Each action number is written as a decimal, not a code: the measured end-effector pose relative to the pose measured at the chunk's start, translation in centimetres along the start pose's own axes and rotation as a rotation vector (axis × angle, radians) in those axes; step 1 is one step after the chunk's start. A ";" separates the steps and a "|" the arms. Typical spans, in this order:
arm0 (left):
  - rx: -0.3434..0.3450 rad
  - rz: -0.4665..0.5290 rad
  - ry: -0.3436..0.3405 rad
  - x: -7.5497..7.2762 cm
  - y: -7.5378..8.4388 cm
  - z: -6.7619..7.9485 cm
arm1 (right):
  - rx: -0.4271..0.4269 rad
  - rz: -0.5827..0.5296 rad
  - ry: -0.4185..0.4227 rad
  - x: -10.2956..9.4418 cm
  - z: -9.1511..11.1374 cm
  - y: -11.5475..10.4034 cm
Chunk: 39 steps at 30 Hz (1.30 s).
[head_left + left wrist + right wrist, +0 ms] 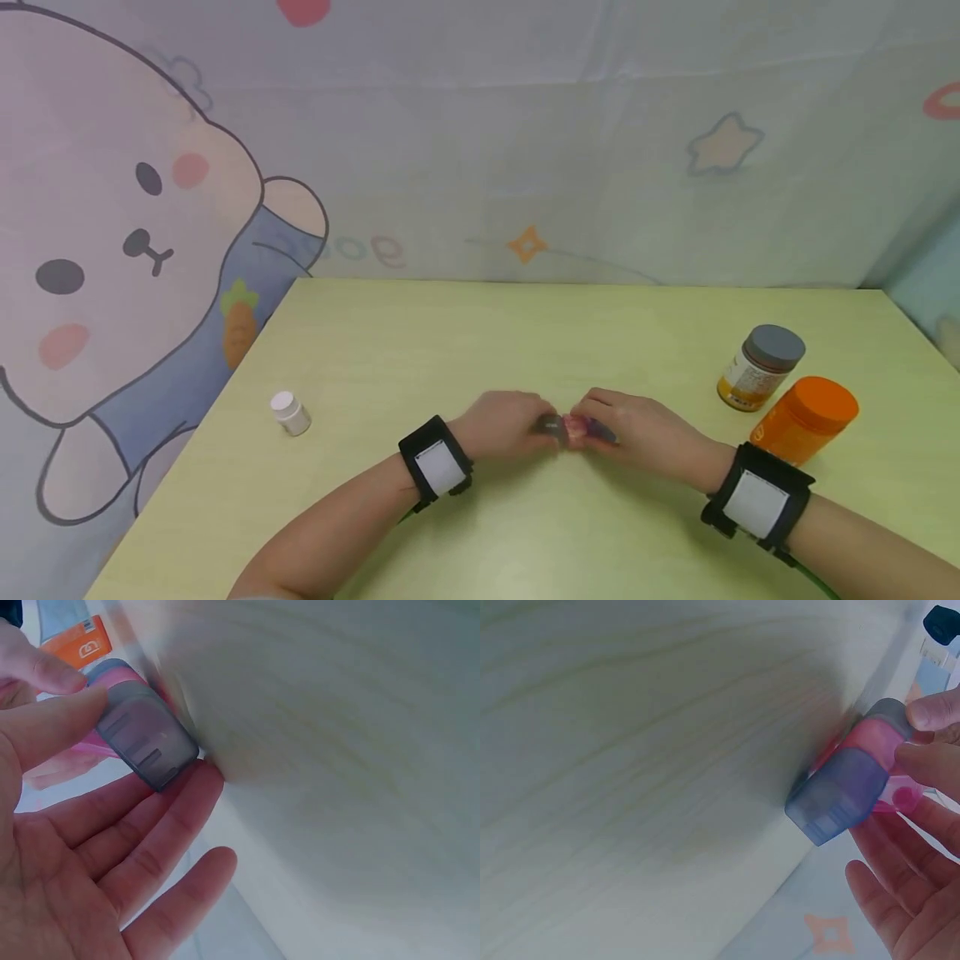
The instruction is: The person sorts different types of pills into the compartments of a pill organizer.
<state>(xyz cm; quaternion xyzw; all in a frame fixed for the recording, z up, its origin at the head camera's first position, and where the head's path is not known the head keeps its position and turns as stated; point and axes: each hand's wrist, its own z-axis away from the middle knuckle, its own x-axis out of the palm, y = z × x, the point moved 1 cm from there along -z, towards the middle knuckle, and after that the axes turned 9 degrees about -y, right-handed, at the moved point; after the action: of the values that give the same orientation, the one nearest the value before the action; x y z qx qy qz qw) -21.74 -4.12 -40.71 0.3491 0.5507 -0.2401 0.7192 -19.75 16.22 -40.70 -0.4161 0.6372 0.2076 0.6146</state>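
Note:
Between my two hands is a small plastic case, likely a pill box, with a pink middle [574,432], a translucent grey end [150,742] and a translucent blue-purple end [837,796]. My left hand [504,425] pinches the grey end between thumb and fingers, its little finger spread away in the left wrist view. From the other side, my right hand [637,433] grips the case by the blue-purple end, thumb near the pink part. The case is close over the table, and my fingers hide part of it.
On the right of the pale yellow table [420,333] stand a grey-lidded jar [759,368] and an orange tub [804,421], near my right wrist. A small white bottle [290,413] stands at the left. A printed cloth [480,167] hangs behind the table.

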 end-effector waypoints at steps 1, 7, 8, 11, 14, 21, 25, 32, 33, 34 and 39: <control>-0.004 0.003 -0.005 0.0 0.0 0.0 | 0.005 0.005 -0.002 0.0 0.0 0.0; -0.004 0.005 -0.046 0.1 -0.1 -0.2 | 0.026 0.024 -0.024 0.1 0.1 0.1; -0.003 0.006 -0.052 0.2 -0.2 -0.2 | 0.024 0.022 -0.023 0.1 0.1 0.1; -0.003 0.021 -0.064 0.2 -0.2 -0.2 | 0.008 0.024 -0.015 0.3 0.2 0.2; -0.006 0.034 -0.062 0.3 -0.3 -0.2 | -0.012 0.034 -0.005 0.5 0.3 0.1; 0.000 0.071 -0.032 0.5 -0.4 -0.2 | -0.046 0.039 0.012 0.4 0.4 -0.1; 0.011 0.075 -0.007 0.7 -0.5 -0.3 | -0.078 0.074 0.006 0.4 0.6 -0.2; 0.000 0.113 -0.008 0.8 -0.3 -0.2 | -0.097 0.133 -0.069 0.4 0.9 -0.4; -0.001 0.115 -0.010 0.8 -0.3 -0.2 | -0.097 0.140 -0.076 0.4 0.9 -0.4; -0.002 0.116 -0.011 0.8 -0.3 -0.2 | -0.100 0.156 -0.080 0.4 1.0 -0.5; -0.002 0.104 -0.005 0.6 -0.2 -0.1 | -0.126 0.261 -0.113 0.3 0.9 -1.2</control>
<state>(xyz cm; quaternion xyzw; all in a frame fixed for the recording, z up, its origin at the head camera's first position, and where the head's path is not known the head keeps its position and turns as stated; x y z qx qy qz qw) -21.79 -4.12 -41.32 0.3759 0.5303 -0.2028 0.7324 -18.25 16.15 -40.87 -0.3553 0.6359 0.3483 0.5899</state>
